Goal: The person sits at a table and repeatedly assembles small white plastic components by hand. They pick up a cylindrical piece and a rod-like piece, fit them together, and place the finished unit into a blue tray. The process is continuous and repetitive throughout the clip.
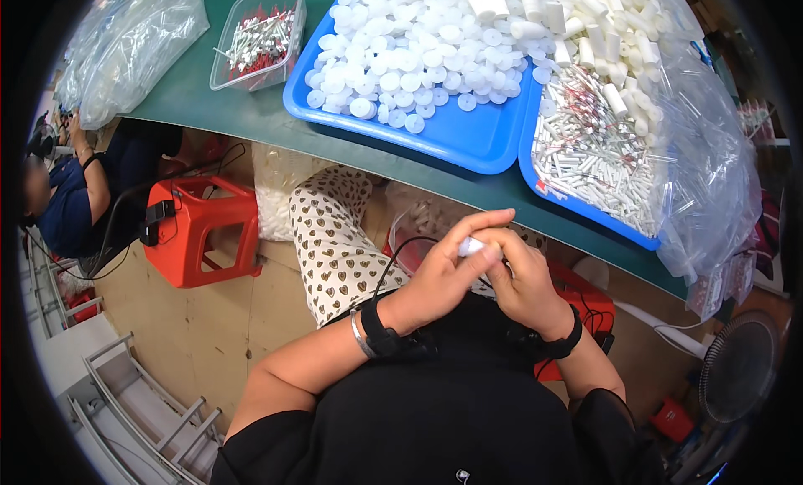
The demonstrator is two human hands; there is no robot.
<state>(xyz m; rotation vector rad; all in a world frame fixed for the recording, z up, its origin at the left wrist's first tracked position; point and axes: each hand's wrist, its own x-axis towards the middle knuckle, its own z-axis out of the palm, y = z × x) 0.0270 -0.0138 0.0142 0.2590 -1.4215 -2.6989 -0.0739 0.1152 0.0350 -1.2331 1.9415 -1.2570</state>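
"Where's the small white piece (pixel 469 247)?"
"Pinched in the fingers of the left hand (pixel 445 276) and right hand (pixel 529 282), on the person's side of the blue tray (pixel 493 138)."
"Around that tray?"
"White discs (pixel 401 62) in it, plastic box (pixel 241 82) to its left."

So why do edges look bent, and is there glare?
Head view: the fisheye lens bows the green table along its front edge; head view: glare streaks the clear bag, upper left; head view: the small white piece held shows little detail.

White piece (pixel 470 246), blue trays (pixel 481 138), heart-patterned cream trousers (pixel 341 255)
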